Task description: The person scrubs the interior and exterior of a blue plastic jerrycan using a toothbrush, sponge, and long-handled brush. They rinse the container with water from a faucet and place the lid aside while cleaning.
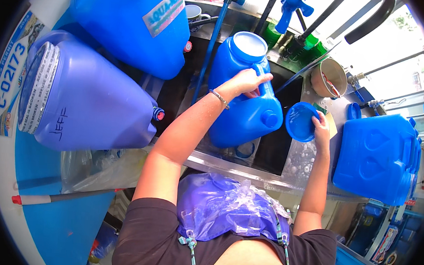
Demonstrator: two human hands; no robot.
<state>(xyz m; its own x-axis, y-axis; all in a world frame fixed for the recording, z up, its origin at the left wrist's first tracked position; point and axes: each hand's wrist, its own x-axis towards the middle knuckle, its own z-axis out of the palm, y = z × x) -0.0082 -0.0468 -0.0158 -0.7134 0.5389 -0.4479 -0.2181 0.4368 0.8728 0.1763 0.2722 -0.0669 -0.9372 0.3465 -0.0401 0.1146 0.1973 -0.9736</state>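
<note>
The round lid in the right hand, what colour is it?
The round lid is blue. It shows best in the head view, held in the right hand.

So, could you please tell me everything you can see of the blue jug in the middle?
The jug is bright blue and looks like smooth, hard plastic, with rounded sides. A wide round mouth is at its far end, whitish across; whether it is covered or open is unclear. A handle runs along the upper side, and a small round blue knob sticks out nearer the person. It sits in the steel sink. The left hand grips the handle.
</note>
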